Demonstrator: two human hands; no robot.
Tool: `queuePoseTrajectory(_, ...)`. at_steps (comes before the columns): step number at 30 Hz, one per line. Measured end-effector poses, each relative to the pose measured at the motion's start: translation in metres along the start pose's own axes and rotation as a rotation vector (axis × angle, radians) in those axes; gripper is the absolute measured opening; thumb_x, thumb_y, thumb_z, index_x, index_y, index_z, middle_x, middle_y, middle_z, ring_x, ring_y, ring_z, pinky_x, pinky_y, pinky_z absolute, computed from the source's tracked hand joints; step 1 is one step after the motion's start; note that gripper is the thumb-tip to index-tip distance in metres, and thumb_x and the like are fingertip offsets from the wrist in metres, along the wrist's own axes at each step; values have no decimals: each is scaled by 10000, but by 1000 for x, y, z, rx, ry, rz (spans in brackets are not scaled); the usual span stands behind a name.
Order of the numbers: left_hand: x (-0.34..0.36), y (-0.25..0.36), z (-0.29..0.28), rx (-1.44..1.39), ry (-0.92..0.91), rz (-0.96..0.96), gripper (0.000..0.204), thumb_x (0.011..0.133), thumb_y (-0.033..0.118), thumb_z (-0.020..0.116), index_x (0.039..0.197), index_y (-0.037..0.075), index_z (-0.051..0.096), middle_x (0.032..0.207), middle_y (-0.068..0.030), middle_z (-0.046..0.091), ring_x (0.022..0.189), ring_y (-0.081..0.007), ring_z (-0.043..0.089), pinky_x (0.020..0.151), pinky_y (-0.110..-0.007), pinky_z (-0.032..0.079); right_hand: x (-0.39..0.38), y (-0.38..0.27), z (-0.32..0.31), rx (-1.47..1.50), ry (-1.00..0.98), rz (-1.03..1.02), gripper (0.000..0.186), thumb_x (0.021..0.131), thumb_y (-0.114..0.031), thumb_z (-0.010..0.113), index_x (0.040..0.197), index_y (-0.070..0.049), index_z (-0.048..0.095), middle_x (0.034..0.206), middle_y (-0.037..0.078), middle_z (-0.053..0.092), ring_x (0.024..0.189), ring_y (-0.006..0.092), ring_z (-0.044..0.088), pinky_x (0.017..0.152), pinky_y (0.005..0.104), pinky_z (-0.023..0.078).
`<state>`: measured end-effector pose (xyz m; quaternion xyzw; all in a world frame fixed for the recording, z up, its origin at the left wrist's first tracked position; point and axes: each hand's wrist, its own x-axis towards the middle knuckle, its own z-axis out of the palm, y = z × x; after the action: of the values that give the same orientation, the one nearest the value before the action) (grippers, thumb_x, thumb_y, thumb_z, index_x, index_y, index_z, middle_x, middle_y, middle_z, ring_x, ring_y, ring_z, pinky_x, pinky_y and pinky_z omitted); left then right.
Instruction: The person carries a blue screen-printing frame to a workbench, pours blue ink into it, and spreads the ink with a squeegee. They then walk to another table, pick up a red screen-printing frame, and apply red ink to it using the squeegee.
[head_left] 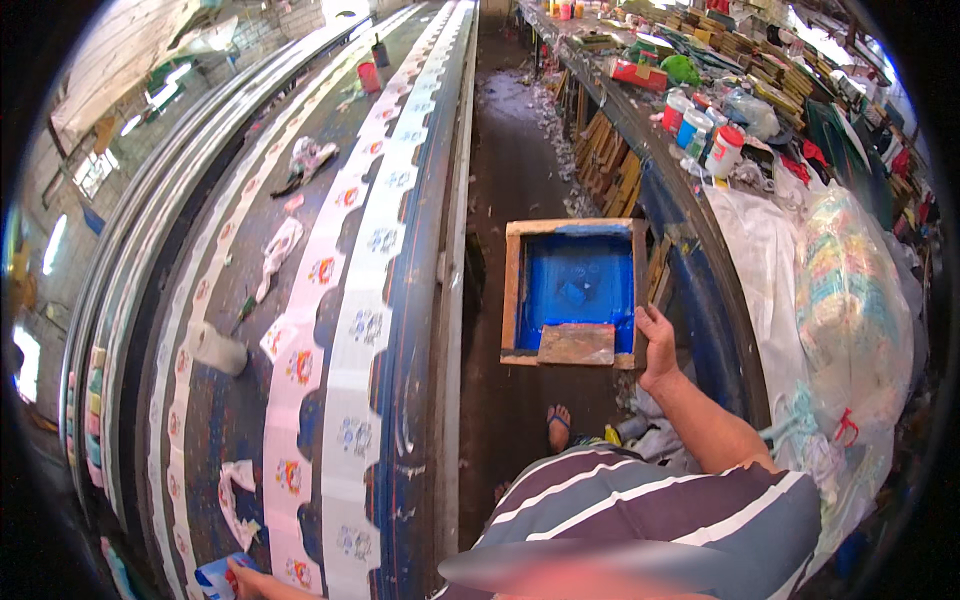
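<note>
While the right hand [655, 345] grasps the near right corner of a wooden frame [511, 290], thumb at the rail, the left hand [247, 580], partly cut off at the near left edge, grips a blue-and-white item [215, 574] whose full shape I cannot tell. The frame is held above the dark floor [500, 170], between the long table [225, 440] on the left and the cluttered bench [600, 85] on the right. Its recessed blue side faces up toward the person. Nearly square, it has two rails running near to far and two running left to right. A wooden block [577, 344] lies across its near rail, long axis left to right, partly over the blue screen [577, 270].

On the bench, a white tub [724, 155] with a red lid carries a red label, its lettering too small to read. A blue tub [692, 128] stands just beyond it.

Along the table, a pink strip [308, 335] bears small colourful prints; to its right, a white strip [352, 370] bears grey-blue ones. Both run near to far. A whitish container [218, 350] stands left of the pink strip.
</note>
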<state>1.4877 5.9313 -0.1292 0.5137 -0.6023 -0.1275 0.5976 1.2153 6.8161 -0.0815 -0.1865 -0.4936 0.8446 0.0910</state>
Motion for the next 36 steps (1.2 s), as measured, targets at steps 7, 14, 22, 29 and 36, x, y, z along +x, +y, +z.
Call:
queuePoseTrajectory(7,-118,110,18,-80,-155,20,1002,717,212,1072,1457,-136,493,1427,-269,684,1192,-409,726,1082,-507,610,123,-27,-40,46,44,-102,426,1106,-248,734,1446,-13,633,1244,70,757,1082,184,741,972,366,600)
queuePoseTrajectory(14,-240,240,61,-235,-343,-90,795,776,98,1017,1413,-108,588,1459,-236,696,1176,-371,726,1069,-498,610,232,-68,-57,89,45,-204,445,1089,-204,745,1477,-15,634,1277,72,758,1135,170,713,1027,344,552)
queuePoseTrajectory(22,-379,402,172,-423,-570,-27,921,790,18,975,1573,-47,494,1525,-214,644,1314,-379,672,1201,-507,530,375,-66,-9,184,-6,-167,486,1080,-237,764,1485,-4,628,1307,64,737,1178,184,680,1051,364,527)
queuePoseTrajectory(29,-506,538,319,-629,-735,17,937,793,-24,961,1601,-27,486,1530,-212,642,1302,-364,682,1183,-503,550,526,-102,36,154,-71,-277,530,1093,-212,750,1537,18,574,1336,97,745,1185,190,709,1048,361,558)
queuePoseTrajectory(36,-651,677,480,-771,-1134,-87,885,793,-29,991,1559,-46,547,1450,-176,694,1263,-319,707,1152,-485,564,654,-138,36,69,68,-318,557,1085,-176,747,1566,19,544,1313,104,747,1165,179,709,1042,355,558)
